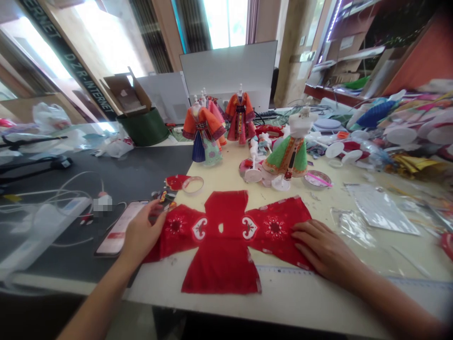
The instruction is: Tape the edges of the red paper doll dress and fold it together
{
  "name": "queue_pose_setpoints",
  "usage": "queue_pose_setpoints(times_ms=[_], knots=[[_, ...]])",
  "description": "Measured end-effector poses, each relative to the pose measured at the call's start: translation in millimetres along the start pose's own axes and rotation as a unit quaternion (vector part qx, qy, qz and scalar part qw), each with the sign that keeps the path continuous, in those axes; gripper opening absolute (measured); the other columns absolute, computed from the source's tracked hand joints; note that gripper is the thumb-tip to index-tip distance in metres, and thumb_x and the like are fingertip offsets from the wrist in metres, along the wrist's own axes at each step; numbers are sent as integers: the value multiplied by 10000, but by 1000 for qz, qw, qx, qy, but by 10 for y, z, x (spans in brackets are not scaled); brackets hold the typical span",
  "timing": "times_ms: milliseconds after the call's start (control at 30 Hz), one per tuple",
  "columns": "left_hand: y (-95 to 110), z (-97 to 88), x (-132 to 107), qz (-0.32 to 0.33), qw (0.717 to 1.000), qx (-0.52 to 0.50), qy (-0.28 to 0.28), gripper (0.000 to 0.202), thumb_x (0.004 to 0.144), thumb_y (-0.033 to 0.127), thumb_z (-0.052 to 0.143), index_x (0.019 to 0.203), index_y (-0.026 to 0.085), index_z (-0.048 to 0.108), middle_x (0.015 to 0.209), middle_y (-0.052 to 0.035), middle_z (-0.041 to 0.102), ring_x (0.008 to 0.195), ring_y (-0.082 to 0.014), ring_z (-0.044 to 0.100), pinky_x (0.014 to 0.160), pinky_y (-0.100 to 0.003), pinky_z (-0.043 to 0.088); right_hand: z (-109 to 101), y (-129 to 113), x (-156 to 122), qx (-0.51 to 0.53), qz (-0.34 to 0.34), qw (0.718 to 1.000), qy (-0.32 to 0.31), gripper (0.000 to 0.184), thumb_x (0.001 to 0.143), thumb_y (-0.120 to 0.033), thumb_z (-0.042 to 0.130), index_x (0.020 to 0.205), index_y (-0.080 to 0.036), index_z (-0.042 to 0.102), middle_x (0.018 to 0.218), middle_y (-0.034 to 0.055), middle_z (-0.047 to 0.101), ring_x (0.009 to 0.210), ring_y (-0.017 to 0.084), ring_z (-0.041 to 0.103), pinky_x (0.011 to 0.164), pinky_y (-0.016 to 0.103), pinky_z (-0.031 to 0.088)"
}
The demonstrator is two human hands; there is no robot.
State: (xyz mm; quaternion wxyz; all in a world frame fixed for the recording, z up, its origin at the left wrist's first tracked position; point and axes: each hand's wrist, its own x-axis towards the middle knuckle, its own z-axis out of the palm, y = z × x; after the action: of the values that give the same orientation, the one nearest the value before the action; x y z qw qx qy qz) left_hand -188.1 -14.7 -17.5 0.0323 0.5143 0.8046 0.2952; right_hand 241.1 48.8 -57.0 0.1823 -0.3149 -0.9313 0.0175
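A red doll garment piece (222, 267) lies spread flat in a cross shape, with a small hole at its centre and white heart and flower motifs on both sleeves. My left hand (143, 229) rests at the left sleeve's end, thumb and index finger apart. Just past its fingertips are small patterned scraps (172, 206); any contact with them is unclear. My right hand (323, 250) lies with fingers stretched over the right sleeve's outer edge. Beyond the garment sit a roll of clear tape (193, 184) and a red patterned piece (174, 182).
Dressed doll stands, one in orange and blue (202, 130) and one in green (288, 158), stand behind. A phone (120, 229) and power strip (46, 231) lie left. A ruler (283, 272) runs along the front; plastic bags (384, 208) and piled doll parts (403, 134) are right.
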Motion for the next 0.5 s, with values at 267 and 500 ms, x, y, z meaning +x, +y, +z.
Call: queue_pose_setpoints(times_ms=[267,500], knots=[[372,-10,-162,122,986,30,111,364,853,372,483,1164,191,537,1156,-94,604,1003,-262,589,811,-365,507,-21,-26,22,6,12,1000,12,250,916,-191,412,1011,-191,643,1009,90,638,944,211,580,859,415,481],[563,123,-269,265,961,29,72,293,887,292,467,1131,155,555,1117,-107,622,1074,-241,563,970,-388,430,-25,-23,29,11,10,1000,8,254,923,-194,397,999,-178,639,1016,97,629,947,214,570,860,411,474]])
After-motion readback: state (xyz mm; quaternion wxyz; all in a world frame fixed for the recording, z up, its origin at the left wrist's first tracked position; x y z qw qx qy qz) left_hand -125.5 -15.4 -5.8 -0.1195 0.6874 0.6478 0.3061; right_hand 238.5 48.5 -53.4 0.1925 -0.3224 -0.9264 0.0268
